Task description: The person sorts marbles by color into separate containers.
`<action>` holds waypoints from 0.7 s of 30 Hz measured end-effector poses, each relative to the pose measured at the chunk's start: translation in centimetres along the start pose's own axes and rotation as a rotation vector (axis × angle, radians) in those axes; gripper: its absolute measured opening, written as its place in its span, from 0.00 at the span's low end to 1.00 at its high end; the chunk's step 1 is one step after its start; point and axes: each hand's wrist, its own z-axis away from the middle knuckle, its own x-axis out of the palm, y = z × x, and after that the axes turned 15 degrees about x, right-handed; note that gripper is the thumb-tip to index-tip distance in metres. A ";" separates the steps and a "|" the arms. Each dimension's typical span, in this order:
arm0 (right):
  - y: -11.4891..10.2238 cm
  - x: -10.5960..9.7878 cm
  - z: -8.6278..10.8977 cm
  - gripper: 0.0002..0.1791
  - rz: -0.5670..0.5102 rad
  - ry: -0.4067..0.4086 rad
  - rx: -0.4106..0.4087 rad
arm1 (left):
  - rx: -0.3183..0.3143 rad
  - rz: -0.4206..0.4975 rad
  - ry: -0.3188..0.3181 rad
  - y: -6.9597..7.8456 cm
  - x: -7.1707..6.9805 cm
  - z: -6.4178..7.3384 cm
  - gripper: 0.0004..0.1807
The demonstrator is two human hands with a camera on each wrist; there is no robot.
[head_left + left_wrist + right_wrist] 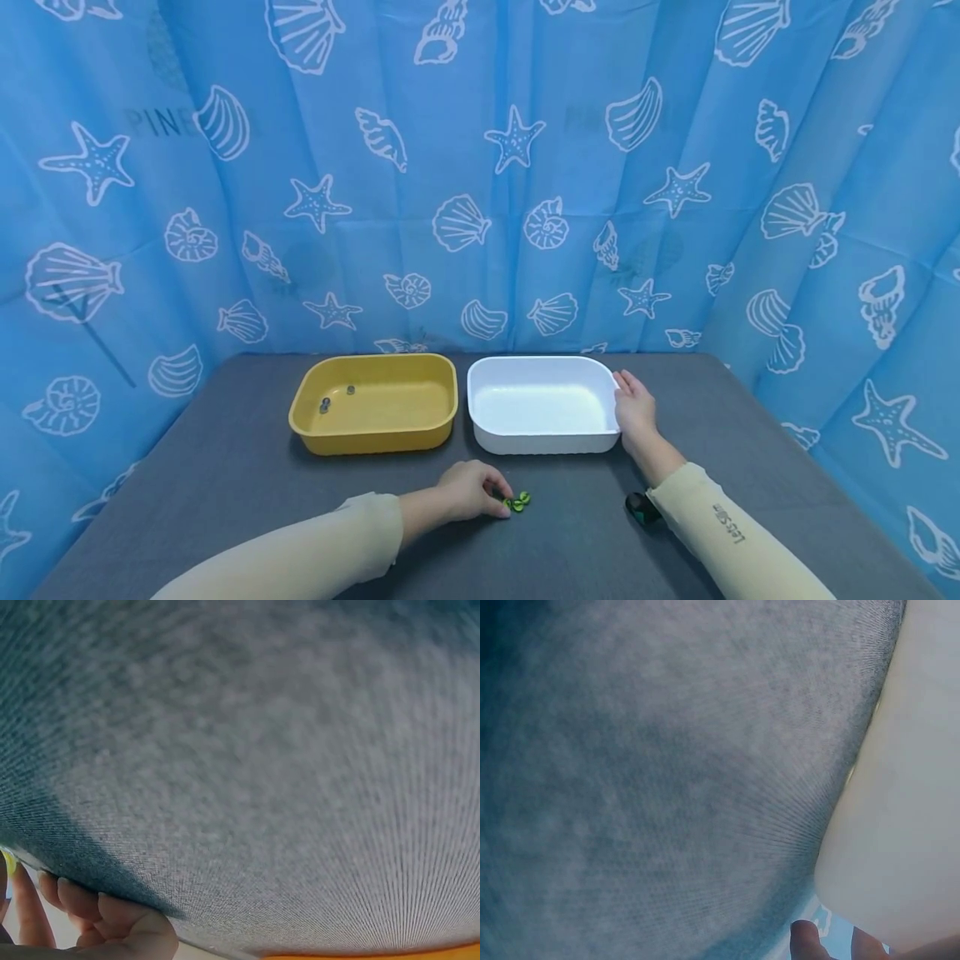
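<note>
My left hand (pixel 468 490) is low over the grey tabletop, in front of the gap between two basins. Its thumb and forefinger pinch at a cluster of small green rounded pieces (pixel 519 502), partly hidden by the fingertips. At the left edge of the left wrist view, a bit of yellow-green (pixel 9 861) shows beside the fingers. My right hand (pixel 636 407) rests against the right side of the white basin (pixel 543 444), fingers stretched along its outer wall. In the right wrist view, fingertips (pixel 805 937) show past the basin's rounded corner.
To the left stands a yellow basin (pixel 375 443) holding a few small grey pieces (pixel 325 405). A dark rounded object (pixel 642 507) lies partly beneath the right sleeve (pixel 731 525). Behind the table hangs a blue curtain (pixel 480 275) with shell and starfish prints.
</note>
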 end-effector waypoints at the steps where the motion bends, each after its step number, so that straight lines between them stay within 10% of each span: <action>1: 0.0 0.0 0.0 0.28 -0.001 0.001 0.000 | 0.002 0.000 0.001 0.0 0.0 0.0 0.05; 21: 0.0 0.0 -0.1 0.28 0.003 0.002 -0.007 | 0.030 0.058 0.003 -0.6 -0.2 0.1 0.04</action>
